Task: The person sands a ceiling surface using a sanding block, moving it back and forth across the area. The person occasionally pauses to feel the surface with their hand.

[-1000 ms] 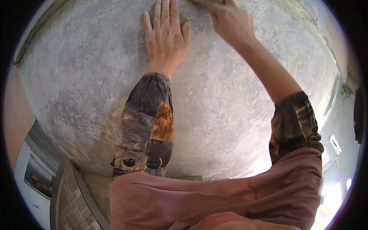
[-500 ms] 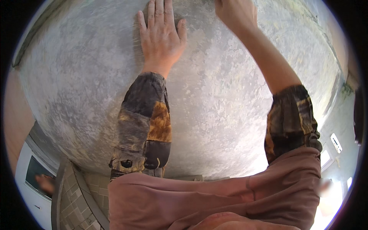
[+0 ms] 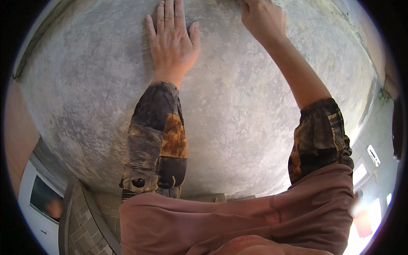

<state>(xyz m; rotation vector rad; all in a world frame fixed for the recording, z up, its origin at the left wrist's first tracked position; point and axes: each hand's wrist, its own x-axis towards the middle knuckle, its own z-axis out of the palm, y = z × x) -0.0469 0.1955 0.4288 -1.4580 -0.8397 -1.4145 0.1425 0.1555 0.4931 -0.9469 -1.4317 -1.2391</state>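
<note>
A broad grey, mottled plaster-like surface [image 3: 238, 127] fills most of the view in front of me. My left hand [image 3: 173, 49] lies flat against it, fingers stretched out and thumb apart, with pale dust on the fingers. To the right, my right hand [image 3: 265, 21] is closed close to the surface at the top edge of the picture. Its fingertips are partly cut off by that edge, so what it grips cannot be made out. Both forearms wear dark patchwork sleeve covers [image 3: 155, 140] with brown patches.
A white door [image 3: 36, 212] with a dark pane stands at the lower left, a blurred shape in the pane. Beside it run brown tiles [image 3: 83, 221] with a raised edge. At the right are a grey wall [image 3: 365, 140], a small white plate [image 3: 373, 156] and a bright opening [image 3: 374, 216].
My left hand appears slightly further left, still flat. My right hand shows a little lower in the picture, still closed. The whole view has shifted slightly.
</note>
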